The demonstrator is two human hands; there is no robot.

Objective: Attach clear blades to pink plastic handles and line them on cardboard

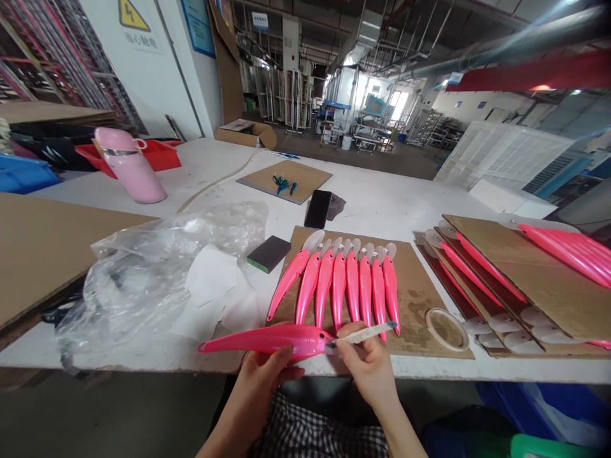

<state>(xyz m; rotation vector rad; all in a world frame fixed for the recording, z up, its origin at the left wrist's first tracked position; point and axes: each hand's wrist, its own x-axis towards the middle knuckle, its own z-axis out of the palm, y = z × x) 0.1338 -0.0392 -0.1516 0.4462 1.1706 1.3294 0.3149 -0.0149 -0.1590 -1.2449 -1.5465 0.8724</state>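
Observation:
My left hand point(267, 372) is closed round the body of a bright pink fishing lure point(267, 338), held level over the table's front edge. The lure's tail points left and its head, with a dark eye, points right. In my right hand point(365, 362) is a slim tool with a white-wrapped handle point(370, 332) and a bluish end. The tool's dark tip is at the lure's head; whether it touches I cannot tell. Just beyond my hands, several like lures point(338, 283) with clear lips lie side by side on a cardboard sheet point(417, 299).
Right of it, cardboard layers point(515, 254) hold more pink lures. A tape ring point(447, 329) lies near the front edge. Crumpled plastic point(143, 273), a dark block point(268, 253), a phone point(317, 208) and a pink bottle point(131, 166) are left and behind. Small blue-green pieces point(283, 184) lie farther back.

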